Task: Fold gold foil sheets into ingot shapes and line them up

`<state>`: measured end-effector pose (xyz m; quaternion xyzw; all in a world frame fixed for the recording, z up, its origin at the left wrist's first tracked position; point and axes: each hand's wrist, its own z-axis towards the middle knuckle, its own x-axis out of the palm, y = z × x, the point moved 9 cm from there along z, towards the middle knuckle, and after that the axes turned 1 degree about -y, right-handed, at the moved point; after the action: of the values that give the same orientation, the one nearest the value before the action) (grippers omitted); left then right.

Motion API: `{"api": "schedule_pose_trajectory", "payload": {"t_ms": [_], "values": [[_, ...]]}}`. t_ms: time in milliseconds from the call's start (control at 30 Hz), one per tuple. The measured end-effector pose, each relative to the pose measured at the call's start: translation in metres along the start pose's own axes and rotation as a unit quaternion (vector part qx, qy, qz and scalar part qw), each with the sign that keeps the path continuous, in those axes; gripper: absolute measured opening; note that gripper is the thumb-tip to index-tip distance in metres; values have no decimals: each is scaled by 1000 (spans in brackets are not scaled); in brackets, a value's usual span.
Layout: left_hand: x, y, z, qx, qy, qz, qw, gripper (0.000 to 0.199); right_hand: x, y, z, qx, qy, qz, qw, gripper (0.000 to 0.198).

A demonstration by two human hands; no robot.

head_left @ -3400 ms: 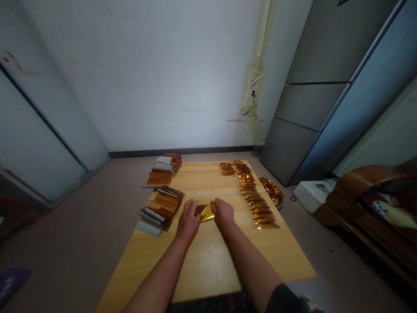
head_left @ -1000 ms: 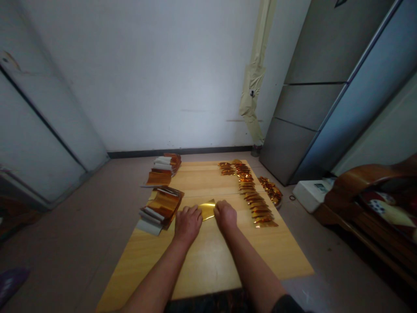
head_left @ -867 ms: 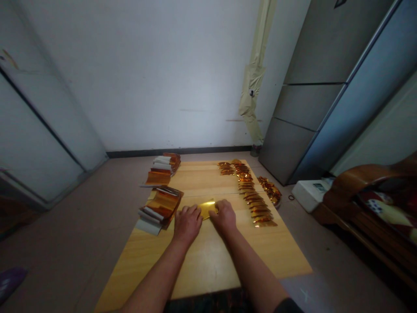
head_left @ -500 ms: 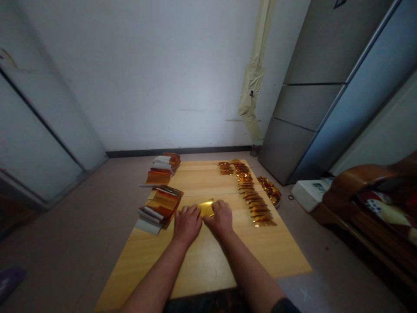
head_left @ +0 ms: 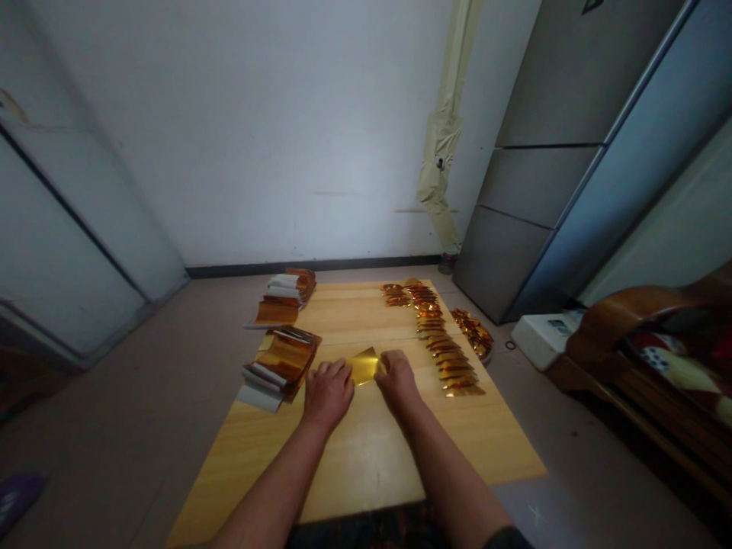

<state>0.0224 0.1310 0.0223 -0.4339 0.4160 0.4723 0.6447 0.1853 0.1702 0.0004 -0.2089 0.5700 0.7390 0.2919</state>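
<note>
A sheet of shiny gold foil paper lies near the middle of the wooden table, between my hands. My left hand holds its left end, fingers curled and pressed down on it. At its right edge my right hand pinches the sheet between thumb and fingers. Just left of my left hand is a loose stack of gold and white sheets. A long row of folded gold foil pieces runs along the table's right side.
Another stack of foil sheets sits at the far left corner. Beyond the right edge, a container of gold foil pieces stands low. A white box and a wooden bench are to the right, a grey fridge behind.
My right hand has shifted right to the sheet's right edge, leaving more of the gold surface showing. My left hand has stayed in place.
</note>
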Motion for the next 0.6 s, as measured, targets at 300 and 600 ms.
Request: {"api": "schedule_pose_trajectory", "payload": {"t_ms": [300, 600], "values": [[-2, -1, -1, 0, -7, 2, 1000, 30, -6, -10, 4, 28, -5, 88, 996, 37], [-1, 2, 0, -10, -7, -12, 1000, 30, -8, -8, 2, 14, -10, 97, 995, 38]]}}
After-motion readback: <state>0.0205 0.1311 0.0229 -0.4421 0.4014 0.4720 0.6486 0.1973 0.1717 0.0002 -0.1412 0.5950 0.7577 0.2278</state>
